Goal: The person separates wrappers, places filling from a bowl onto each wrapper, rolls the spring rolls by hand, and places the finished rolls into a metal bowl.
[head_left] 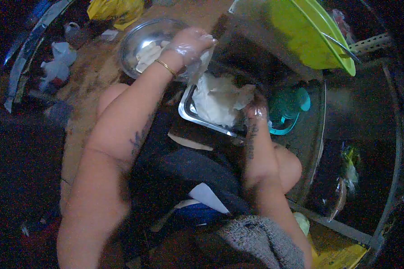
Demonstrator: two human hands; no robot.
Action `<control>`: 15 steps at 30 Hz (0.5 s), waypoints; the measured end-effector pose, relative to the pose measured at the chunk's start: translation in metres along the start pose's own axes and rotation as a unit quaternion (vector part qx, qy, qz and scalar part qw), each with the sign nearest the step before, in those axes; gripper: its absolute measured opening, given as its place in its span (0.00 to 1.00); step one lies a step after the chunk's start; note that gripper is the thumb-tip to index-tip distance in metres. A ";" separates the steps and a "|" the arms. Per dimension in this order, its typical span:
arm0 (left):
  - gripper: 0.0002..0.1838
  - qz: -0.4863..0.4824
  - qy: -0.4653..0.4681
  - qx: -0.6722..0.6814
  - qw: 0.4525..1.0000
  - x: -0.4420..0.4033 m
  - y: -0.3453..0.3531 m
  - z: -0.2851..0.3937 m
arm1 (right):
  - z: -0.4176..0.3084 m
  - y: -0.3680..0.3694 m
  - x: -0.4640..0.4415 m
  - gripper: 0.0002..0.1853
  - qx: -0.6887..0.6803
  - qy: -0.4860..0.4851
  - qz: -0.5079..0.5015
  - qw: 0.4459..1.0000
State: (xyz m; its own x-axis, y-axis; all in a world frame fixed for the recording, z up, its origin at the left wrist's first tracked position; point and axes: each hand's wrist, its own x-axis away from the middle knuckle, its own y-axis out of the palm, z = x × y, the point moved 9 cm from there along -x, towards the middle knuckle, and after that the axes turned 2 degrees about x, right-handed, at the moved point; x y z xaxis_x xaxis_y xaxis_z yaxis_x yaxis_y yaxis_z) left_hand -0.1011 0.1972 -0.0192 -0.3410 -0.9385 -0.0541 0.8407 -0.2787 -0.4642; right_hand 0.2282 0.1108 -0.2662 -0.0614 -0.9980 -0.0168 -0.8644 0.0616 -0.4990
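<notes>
1. Crumpled white sheets [217, 103], soft-looking, lie heaped in the shiny rectangular metal tray [203, 121]; best kept within its near rim.
2. Right hand [257, 107], in clear thin plastic, curls its fingers at the heap's right edge; I cannot tell how firmly it grips. Light steadying should suffice.
3. Left hand [193, 47], farther off, likewise covered, is nearly closed on a thin white strip [205, 60]; lift gently, as it could tear.
4. Round silver metal bowl [152, 31], far left, holds flat white pieces [146, 56]; keep the wrist off its rim.
</notes>
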 end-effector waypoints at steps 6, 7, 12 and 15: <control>0.18 0.005 0.012 0.020 1.000 0.017 -0.003 0.006 | -0.026 0.040 0.056 0.19 -0.558 0.367 0.100 0.737; 0.18 -0.007 0.006 0.044 0.999 0.021 -0.003 0.008 | -0.034 0.047 0.070 0.19 -0.520 0.412 0.110 0.741; 0.16 0.033 0.000 0.061 0.998 0.024 -0.022 0.007 | -0.050 0.055 0.097 0.18 -0.420 0.519 0.107 0.737; 0.16 0.041 0.000 0.053 0.998 0.025 -0.038 0.008 | -0.076 0.033 0.076 0.18 -0.295 0.396 0.087 0.865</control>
State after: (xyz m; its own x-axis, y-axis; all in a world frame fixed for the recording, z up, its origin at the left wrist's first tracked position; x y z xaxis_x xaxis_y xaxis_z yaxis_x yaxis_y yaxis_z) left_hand -0.1380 0.1828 0.0039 -0.2691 -0.9590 -0.0887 0.9056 -0.2206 -0.3623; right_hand 0.1570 0.0383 -0.2183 -0.3376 -0.6628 0.6684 -0.8976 0.4405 -0.0165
